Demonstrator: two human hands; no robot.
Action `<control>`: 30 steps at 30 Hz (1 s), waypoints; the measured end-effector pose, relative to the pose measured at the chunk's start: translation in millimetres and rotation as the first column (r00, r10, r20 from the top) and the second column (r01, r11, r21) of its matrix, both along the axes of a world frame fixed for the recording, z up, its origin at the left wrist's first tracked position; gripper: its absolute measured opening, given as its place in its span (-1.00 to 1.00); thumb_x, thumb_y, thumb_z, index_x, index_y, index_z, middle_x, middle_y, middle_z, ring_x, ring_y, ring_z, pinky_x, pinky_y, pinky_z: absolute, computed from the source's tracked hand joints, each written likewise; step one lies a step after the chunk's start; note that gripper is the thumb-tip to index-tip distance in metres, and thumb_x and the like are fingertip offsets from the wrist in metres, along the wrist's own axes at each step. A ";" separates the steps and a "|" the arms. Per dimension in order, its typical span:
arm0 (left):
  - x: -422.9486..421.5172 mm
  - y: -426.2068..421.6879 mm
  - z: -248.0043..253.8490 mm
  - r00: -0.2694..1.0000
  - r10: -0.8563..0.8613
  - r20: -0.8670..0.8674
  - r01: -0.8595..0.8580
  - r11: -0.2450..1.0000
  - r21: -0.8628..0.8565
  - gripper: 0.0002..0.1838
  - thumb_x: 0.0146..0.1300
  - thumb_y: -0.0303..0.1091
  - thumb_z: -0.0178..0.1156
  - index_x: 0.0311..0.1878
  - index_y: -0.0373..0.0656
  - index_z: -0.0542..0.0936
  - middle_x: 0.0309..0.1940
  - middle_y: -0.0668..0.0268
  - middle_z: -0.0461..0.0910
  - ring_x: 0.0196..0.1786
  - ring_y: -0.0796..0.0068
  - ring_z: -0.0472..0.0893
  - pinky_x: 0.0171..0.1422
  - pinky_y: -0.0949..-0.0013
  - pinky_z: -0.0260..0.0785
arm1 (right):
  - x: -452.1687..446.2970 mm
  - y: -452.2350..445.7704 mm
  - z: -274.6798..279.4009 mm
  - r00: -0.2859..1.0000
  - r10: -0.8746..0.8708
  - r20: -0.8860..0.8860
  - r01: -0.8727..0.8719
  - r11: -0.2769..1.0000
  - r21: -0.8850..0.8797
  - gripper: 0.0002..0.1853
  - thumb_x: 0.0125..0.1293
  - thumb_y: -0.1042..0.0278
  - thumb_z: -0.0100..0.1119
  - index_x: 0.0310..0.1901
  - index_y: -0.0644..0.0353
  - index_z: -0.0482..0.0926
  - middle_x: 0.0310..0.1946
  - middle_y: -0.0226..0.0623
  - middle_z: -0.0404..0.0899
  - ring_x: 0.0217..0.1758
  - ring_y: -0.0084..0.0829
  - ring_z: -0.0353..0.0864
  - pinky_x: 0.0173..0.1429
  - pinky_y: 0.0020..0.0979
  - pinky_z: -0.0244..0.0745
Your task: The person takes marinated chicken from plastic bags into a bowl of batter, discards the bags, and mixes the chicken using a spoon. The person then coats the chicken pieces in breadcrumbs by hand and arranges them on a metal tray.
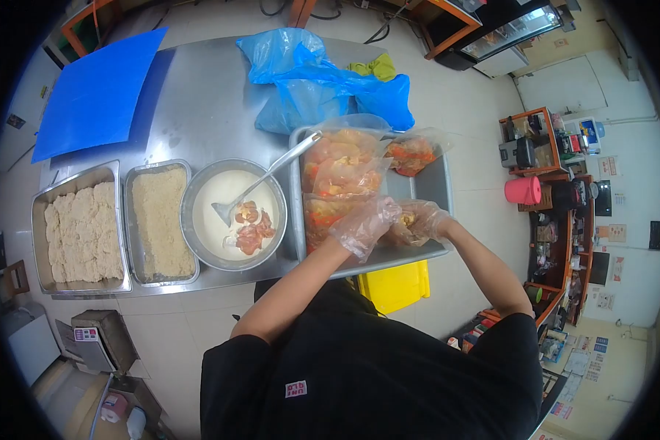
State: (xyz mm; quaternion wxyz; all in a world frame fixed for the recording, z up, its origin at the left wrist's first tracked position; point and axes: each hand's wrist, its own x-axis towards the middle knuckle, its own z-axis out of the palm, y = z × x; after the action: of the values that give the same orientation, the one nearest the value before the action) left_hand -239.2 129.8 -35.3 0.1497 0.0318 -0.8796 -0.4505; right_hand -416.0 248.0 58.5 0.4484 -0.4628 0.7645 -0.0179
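Both my hands wear clear plastic gloves and are over the large grey tub. My left hand is closed at the top of a clear plastic bag of marinated meat. From the other side my right hand grips the same bag; its fingers are partly hidden by glove and plastic. More bags of orange-red marinated meat fill the tub's left side, and a smaller bag lies in its far right corner. Left of the tub, a round bowl holds white batter, raw meat pieces and a metal ladle.
Further left stand a tray of crumbly coating and a deeper pan of coated pieces. Blue plastic bags and a green cloth lie beyond the tub. A blue board covers the far left corner; a yellow container sits below the table edge.
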 end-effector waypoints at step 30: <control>20.2 35.4 -37.6 0.944 0.317 -0.094 -0.286 0.926 0.246 -0.61 0.41 -0.18 0.17 0.20 -0.13 0.62 0.20 0.14 0.61 0.28 0.10 0.56 0.42 0.10 0.40 | 140.6 -179.6 109.3 0.852 0.409 0.327 -0.195 0.827 -0.527 -0.43 0.16 0.54 0.47 0.23 0.14 0.56 0.06 -0.29 0.66 0.16 -0.38 0.64 0.32 -0.35 0.51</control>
State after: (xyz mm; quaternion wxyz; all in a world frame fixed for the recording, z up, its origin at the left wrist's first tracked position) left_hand -219.0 165.2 -72.9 0.2702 0.1542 -0.7946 -0.5214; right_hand -275.4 68.4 167.7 0.4734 -0.6607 0.5341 -0.2326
